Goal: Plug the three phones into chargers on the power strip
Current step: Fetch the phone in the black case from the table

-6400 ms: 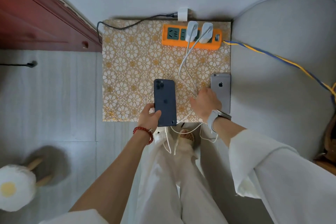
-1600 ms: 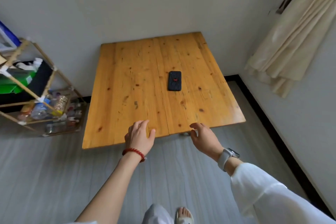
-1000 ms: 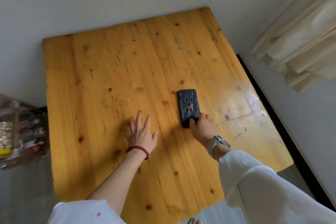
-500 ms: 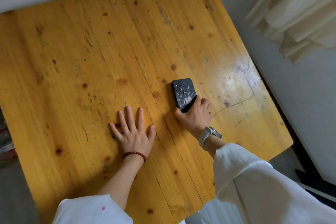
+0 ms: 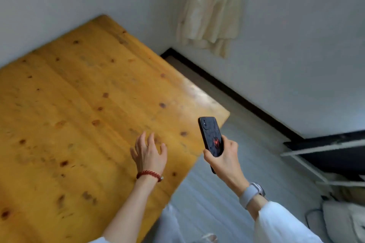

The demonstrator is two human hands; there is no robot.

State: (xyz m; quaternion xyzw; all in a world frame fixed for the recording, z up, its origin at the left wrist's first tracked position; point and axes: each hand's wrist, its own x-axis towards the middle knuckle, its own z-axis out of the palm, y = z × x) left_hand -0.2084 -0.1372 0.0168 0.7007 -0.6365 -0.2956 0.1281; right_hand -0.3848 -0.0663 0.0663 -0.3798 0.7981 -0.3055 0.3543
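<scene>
Head view, blurred by motion: the right hand [image 5: 224, 159] sits right of centre in the frame and grips a black phone [image 5: 211, 137] by its lower half, fingers wrapped round both long edges. The phone is lifted clear of the table [image 5: 79, 114], tilted with its top end toward the upper left, back side facing the camera; a red mark shows on the case just above the thumb. It hangs past the table's right corner, over the grey floor [image 5: 207, 199]. A pale watch [image 5: 251, 193] bands the right wrist, and a white sleeve [image 5: 280, 225] runs off to the lower right.

At centre frame the left hand [image 5: 150, 154] is spread wide and holds nothing, fingers splayed above the wood near the table's lower right edge; whether it touches the surface is unclear. A red bead bracelet [image 5: 149, 174] circles that wrist.

The table fills the left half of the frame, yellow wood with dark knots. A cream cloth [image 5: 211, 8] hangs against the wall at the upper centre. A black baseboard [image 5: 227, 89] runs diagonally from the centre toward the right edge. No charger or power strip is in view.
</scene>
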